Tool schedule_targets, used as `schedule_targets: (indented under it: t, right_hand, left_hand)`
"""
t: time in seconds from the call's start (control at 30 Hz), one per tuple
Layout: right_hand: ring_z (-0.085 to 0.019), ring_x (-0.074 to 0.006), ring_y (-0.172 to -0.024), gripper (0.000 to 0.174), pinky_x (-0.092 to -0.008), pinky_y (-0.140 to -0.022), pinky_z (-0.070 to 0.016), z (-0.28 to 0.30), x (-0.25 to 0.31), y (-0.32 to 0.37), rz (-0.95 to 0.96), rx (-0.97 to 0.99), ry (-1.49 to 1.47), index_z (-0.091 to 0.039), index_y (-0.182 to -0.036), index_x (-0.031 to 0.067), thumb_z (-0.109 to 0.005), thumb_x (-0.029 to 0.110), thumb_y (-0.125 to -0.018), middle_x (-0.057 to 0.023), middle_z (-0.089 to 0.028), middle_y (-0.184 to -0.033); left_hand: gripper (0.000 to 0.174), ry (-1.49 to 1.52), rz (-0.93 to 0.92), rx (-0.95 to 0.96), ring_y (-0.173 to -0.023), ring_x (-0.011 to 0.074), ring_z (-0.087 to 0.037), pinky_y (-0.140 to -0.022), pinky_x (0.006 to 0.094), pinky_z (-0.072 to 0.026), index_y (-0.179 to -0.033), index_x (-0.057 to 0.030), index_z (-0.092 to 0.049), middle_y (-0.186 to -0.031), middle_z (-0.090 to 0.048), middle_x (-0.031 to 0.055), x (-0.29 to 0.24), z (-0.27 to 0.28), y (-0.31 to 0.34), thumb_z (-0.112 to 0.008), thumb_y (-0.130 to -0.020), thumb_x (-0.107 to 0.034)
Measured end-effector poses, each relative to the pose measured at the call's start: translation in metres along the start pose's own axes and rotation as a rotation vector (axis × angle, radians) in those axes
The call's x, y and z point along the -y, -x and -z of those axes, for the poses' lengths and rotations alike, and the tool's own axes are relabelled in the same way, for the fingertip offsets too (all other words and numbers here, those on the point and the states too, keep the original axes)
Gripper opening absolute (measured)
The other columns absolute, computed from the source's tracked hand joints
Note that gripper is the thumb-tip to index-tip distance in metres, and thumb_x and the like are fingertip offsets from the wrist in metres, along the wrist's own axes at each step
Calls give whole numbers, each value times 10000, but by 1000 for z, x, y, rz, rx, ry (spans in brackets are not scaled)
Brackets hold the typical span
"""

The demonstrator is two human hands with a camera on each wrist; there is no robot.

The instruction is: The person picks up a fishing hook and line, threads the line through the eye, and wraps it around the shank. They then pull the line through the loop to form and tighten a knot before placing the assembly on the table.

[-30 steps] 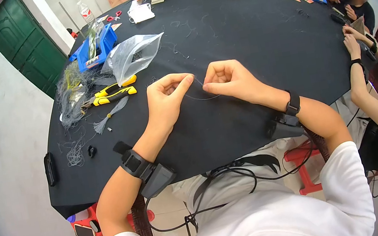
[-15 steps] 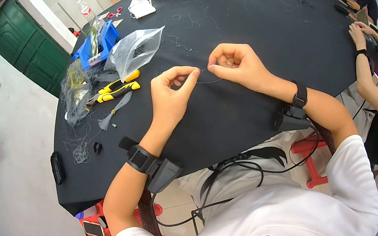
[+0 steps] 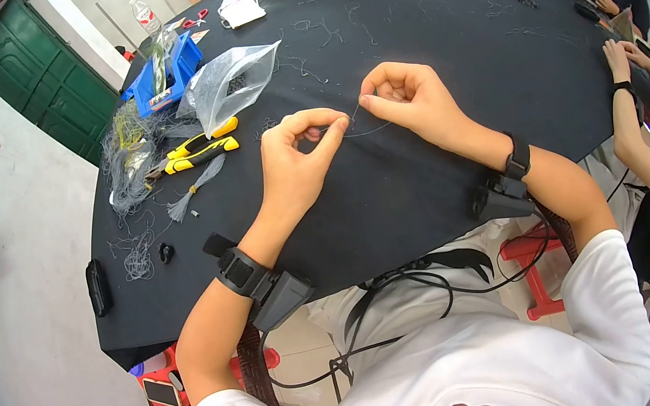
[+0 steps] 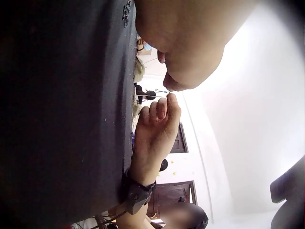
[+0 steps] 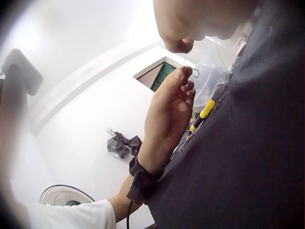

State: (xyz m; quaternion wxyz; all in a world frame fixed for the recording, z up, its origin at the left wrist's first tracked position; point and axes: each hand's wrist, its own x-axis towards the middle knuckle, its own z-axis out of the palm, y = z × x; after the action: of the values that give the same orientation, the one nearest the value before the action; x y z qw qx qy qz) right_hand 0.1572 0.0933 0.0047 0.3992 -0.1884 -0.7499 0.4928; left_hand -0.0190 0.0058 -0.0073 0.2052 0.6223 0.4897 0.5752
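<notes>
Over the black-covered table, my left hand pinches a small fish hook between thumb and index finger; its curved bend sticks out past the fingertips in the right wrist view. My right hand, just to the right and slightly farther from my body, pinches a thin clear fishing line between thumb and index finger. A short stretch of line runs between the two sets of fingertips, and a slack loop hangs below them. The hook's shank is hidden in the left fingers.
Left on the table lie yellow-black pliers, a tied line bundle, tangled line, a clear plastic bag and a blue bin. Red scissors lie farther back. Other people sit around the table.
My right hand has risen away from my body relative to the left, and the line between the fingertips has been drawn out. The left hand keeps its pinch. The head view has shifted slightly.
</notes>
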Motion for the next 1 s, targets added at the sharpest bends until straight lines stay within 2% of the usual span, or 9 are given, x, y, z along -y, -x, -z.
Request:
schedule_targets:
  t: [0.13, 0.27, 0.37, 0.5, 0.6, 0.7, 0.8, 0.9, 1.0]
  right_hand:
    - [-396, 20, -547, 131, -167, -476, -287, -2, -8, -2, -83, 14, -112, -617, -881, 27, -640, 144, -827, 85, -477, -609]
    - [-400, 15, -562, 131, -163, -478, -284, -8, 2, 3, -221, 97, -174, -604, -900, 45, -627, 162, -845, 81, -503, -647]
    - [-381, 9, -547, 121, -170, -472, -280, -10, -2, 5, -354, 207, -331, -578, -887, 53, -609, 167, -861, 81, -501, -657]
    - [-371, -2, -538, 115, -176, -467, -275, -14, -1, 7, -403, 249, -380, -550, -838, 70, -604, 167, -866, 74, -492, -654]
    - [-376, -1, -541, 111, -175, -469, -278, -14, -4, 7, -397, 258, -377, -552, -834, 65, -600, 160, -866, 69, -495, -652]
    - [-317, -1, -514, 110, -194, -451, -223, -19, 2, 11, -374, 238, -299, -526, -815, 69, -602, 129, -867, 81, -445, -627]
    - [-332, 7, -524, 111, -189, -455, -238, -23, 8, 14, -298, 244, -281, -532, -794, 62, -613, 105, -857, 82, -456, -631]
    - [-406, 10, -558, 103, -172, -484, -301, -23, 3, 14, -131, 227, -262, -566, -807, 29, -629, 107, -827, 59, -517, -657]
    - [-355, 12, -542, 98, -175, -482, -278, -19, 14, 13, 15, 153, -103, -593, -827, 15, -639, 101, -818, 79, -456, -626]
  left_hand:
    - [105, 9, -76, 17, -725, 73, -558, -672, 223, -404, -865, -24, -694, -819, -682, 38, -5, 0, 0, -674, -775, -74]
    - [103, 218, 5, 57, -758, 75, -565, -677, 214, -415, -885, 6, -683, -856, -676, 58, -6, -1, 1, -661, -796, -42]
    - [110, 350, 57, 59, -783, 82, -579, -699, 206, -439, -907, 32, -670, -880, -667, 72, -9, -1, 2, -644, -815, -24]
    - [117, 416, 118, 19, -792, 90, -594, -729, 205, -463, -919, 48, -660, -888, -660, 82, -11, -2, 3, -634, -824, -15]
    - [120, 399, 133, -21, -794, 91, -595, -734, 208, -464, -921, 46, -660, -885, -660, 84, -9, -2, 3, -638, -822, -19]
    - [122, 361, 128, -54, -782, 84, -585, -722, 208, -454, -920, 39, -665, -879, -661, 77, -7, -1, 3, -643, -821, -28]
    - [114, 303, 105, -68, -764, 71, -566, -697, 211, -435, -902, 20, -678, -856, -666, 59, -6, 0, 2, -652, -812, -45]
    - [102, 180, 60, -63, -750, 67, -550, -674, 220, -418, -872, -6, -693, -827, -673, 42, -1, 1, 2, -663, -792, -60]
    - [92, 64, 2, -44, -741, 82, -549, -672, 234, -414, -848, -31, -701, -808, -678, 34, -1, 1, 1, -670, -771, -72]
